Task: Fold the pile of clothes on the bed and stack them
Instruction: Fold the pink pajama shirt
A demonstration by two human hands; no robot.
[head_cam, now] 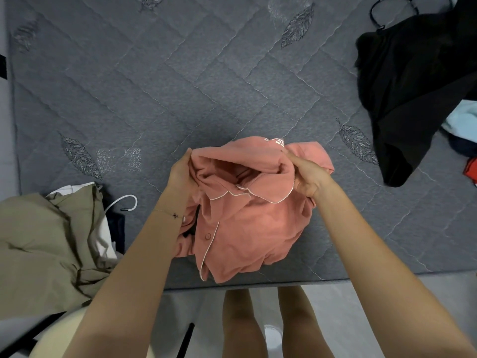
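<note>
A pink shirt [247,228] with thin white piping along its collar and button front hangs crumpled near the front edge of the grey quilted bed [154,86]. The left hand [180,171] and right hand [307,177] grip it at either side of the collar, and its lower part rests on the bed. A rumpled olive garment [44,244] lies at the bed's left edge over a white cloth [103,236]. A black garment [413,86] sprawls at the far right, beside pale blue cloth [462,120].
</note>
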